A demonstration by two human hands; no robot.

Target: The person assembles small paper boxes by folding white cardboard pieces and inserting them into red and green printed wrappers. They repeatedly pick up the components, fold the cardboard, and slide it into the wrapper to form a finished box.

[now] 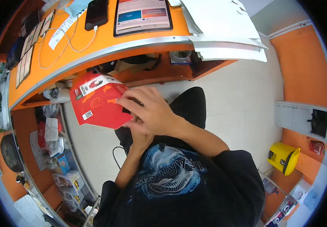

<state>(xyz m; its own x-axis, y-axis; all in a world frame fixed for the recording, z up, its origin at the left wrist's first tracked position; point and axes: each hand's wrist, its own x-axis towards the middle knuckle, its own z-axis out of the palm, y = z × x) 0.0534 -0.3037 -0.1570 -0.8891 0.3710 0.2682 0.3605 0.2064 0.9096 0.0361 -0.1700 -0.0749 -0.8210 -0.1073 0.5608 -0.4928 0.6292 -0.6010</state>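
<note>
Here, right-hand fingers (pixel 135 106) hold a red box (pixel 102 107), contents hidden, the left hand (pixel 142 140) with fingers obscured.

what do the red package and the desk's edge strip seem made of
Red package: probably printed cardboard, smooth and semi-matte, judging by its stiff, flat panel and crisp edges. Desk's edge strip: grey with a dull sheen, likely aluminium, possibly plastic.

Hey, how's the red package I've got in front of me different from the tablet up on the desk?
Colour: the red package is mostly red with a white label, while the tablet has a dark rim around a lit screen.
Outline: the package is many-sided; the tablet is a plain rectangle.
Pose: the package is tilted, off the desk, against your right hand; the tablet lies flat on it.
Both show some red.
</note>
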